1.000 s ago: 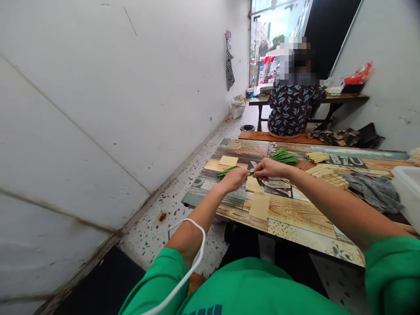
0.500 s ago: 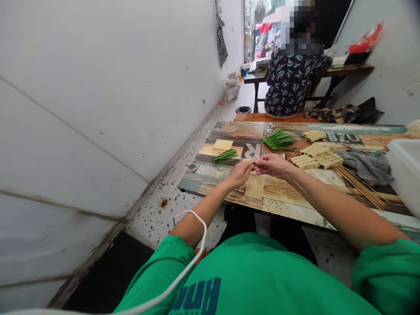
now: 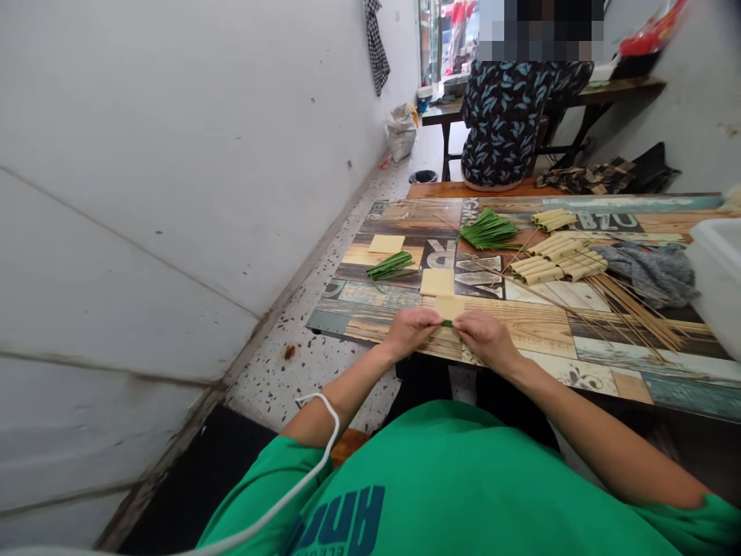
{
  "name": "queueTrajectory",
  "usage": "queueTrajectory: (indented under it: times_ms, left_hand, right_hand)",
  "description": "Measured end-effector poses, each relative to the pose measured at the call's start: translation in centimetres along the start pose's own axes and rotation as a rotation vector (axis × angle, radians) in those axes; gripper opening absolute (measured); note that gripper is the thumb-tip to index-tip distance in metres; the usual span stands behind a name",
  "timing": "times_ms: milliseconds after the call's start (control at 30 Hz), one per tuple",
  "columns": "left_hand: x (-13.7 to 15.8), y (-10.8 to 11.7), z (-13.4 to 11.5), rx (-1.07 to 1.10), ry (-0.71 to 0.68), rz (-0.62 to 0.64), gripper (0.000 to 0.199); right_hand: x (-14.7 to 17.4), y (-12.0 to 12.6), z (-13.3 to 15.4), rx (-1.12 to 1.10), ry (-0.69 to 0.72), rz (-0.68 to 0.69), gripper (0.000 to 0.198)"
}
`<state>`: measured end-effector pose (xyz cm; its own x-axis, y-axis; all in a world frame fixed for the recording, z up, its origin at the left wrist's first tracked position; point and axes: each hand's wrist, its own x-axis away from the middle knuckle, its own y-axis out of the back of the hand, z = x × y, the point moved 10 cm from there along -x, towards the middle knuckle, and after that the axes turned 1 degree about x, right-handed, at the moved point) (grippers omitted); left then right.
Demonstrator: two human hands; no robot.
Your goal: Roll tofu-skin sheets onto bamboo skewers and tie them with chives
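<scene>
At the near edge of the patterned table, my left hand (image 3: pixel 412 332) and my right hand (image 3: pixel 487 337) are close together, fingertips pinched on a short bundle of green chives (image 3: pixel 448 323). The bundle lies across the near end of a pale yellow tofu-skin sheet (image 3: pixel 450 306), which stretches away from me. Just beyond it are another square sheet (image 3: pixel 437 281) and, further left, a third sheet (image 3: pixel 387 243). A small heap of chives (image 3: pixel 390 265) rests left of centre; a larger chive heap (image 3: pixel 489 229) is farther back.
Several finished-looking rolls (image 3: pixel 536 269) are stacked right of centre, with thin wooden skewers (image 3: pixel 642 316) beside them. A grey cloth (image 3: pixel 651 274) and a white tub (image 3: pixel 718 262) occupy the right side. Beyond the table, a person (image 3: pixel 501 116) sits at another table, facing away.
Both hands have come down and nearer to me, from above the table onto the sheet's near end, with the chives between them. The view has tilted slightly downward.
</scene>
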<state>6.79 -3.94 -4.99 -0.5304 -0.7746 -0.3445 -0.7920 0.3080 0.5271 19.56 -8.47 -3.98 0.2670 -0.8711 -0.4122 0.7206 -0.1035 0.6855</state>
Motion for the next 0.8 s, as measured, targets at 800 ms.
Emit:
queueTrajectory:
  times_ms: [800]
  left_hand:
    - [1.2, -2.5, -3.7, -0.590, -0.356, 0.299, 0.035]
  right_hand:
    - [0.6, -2.0, 2.5, 0.458, 0.227, 0.098, 0.033]
